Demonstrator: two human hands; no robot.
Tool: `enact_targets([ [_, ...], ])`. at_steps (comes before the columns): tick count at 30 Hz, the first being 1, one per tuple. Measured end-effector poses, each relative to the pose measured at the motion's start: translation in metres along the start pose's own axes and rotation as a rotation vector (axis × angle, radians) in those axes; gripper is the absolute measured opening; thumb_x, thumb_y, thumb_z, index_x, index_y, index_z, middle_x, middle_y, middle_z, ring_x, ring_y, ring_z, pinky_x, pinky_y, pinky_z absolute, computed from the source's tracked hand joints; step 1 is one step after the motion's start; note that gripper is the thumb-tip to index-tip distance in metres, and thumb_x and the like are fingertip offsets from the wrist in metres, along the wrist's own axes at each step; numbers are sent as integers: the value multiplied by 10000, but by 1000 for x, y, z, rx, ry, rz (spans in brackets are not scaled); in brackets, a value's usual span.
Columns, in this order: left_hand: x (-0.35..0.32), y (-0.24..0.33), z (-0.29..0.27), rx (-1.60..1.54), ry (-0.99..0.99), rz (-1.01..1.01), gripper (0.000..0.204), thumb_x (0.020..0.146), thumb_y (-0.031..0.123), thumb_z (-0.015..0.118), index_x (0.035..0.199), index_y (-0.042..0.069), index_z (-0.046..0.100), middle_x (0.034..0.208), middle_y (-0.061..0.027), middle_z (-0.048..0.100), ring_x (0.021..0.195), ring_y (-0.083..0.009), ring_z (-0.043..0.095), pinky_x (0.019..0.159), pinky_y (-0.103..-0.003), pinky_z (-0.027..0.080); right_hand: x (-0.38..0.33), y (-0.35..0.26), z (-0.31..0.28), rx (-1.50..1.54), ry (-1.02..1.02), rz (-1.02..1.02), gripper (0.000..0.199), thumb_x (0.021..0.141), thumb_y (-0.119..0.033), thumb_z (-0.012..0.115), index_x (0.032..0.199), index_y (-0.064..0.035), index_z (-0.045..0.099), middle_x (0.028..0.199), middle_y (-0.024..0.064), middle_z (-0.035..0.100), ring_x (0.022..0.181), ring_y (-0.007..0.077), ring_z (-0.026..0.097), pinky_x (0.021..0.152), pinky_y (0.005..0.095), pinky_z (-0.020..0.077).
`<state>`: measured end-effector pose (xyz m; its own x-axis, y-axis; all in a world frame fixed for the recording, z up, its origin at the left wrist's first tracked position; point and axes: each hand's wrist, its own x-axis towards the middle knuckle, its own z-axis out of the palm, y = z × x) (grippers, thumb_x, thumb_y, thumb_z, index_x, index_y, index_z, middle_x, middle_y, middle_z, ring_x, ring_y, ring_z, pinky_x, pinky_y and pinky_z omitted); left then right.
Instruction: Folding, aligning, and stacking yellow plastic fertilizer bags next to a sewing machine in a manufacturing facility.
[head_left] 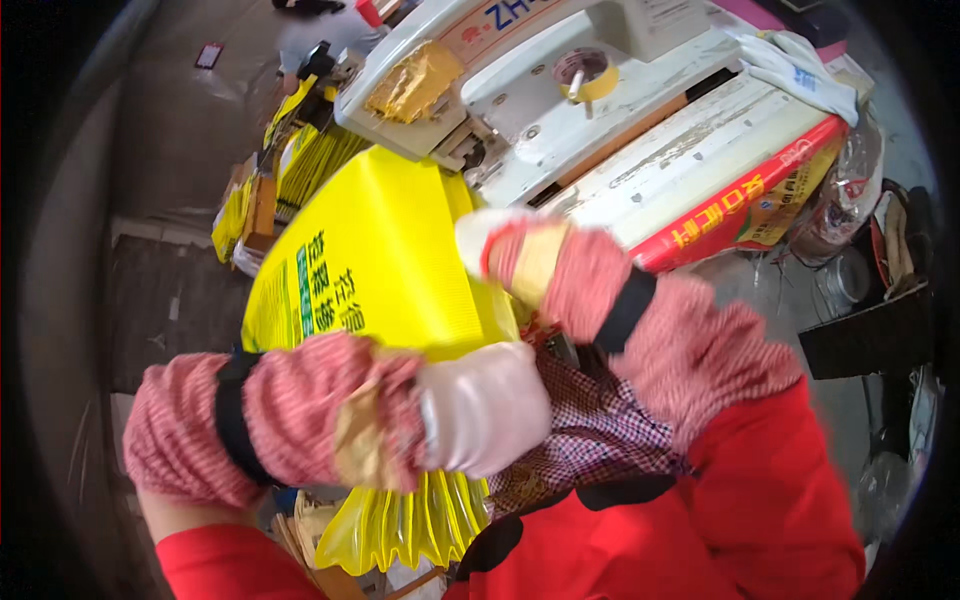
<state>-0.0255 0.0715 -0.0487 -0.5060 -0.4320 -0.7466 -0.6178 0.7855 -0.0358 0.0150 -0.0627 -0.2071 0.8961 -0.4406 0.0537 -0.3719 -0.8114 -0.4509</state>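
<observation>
We note the white sewing machine (560,110) filling the table's far edge. The yellow woven bag (375,270) runs from its needle end toward us, little room alongside. Our gloved left hand (480,410) pinches the bag's near edge; right hand (520,260) presses its right edge, grip unclear.

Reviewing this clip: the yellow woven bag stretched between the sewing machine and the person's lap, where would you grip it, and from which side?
Probably by its near end, where the yellow bag bunches into folds below the left hand. Its far end sits tucked under the sewing machine head, so come from the person's side, fingers pinching across the gathered pleats. The right hand already rests on its right edge, a second, flatter hold.
</observation>
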Motion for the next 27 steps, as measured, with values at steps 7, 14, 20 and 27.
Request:
enact_targets([
  [7,15,-18,-11,-258,-149,149,261,718,323,611,630,79,643,619,-108,601,646,-323,599,614,-421,480,-49,-18,41,205,48,211,271,811,-211,523,1050,-166,643,1066,70,625,963,238,614,804,364,494],
  [14,-14,-81,-49,69,-493,-280,288,707,388,644,708,102,677,627,-86,615,645,-291,615,589,-383,481,-54,-3,38,357,143,-224,234,799,-227,559,994,-140,653,1085,71,616,988,210,591,860,301,440],
  [20,-26,-11,-7,113,-478,15,129,620,218,627,616,90,635,554,-59,568,551,-231,568,525,-350,454,-34,-11,7,300,286,-405,125,716,-155,681,672,-88,584,732,79,635,671,226,615,597,373,490],
  [27,-5,-41,-57,-47,-440,-196,191,676,259,637,688,70,667,646,-112,617,623,-260,619,576,-366,488,43,-5,110,2556,455,-592,365,846,-319,524,906,38,570,823,196,609,781,341,606,688,446,481],
])
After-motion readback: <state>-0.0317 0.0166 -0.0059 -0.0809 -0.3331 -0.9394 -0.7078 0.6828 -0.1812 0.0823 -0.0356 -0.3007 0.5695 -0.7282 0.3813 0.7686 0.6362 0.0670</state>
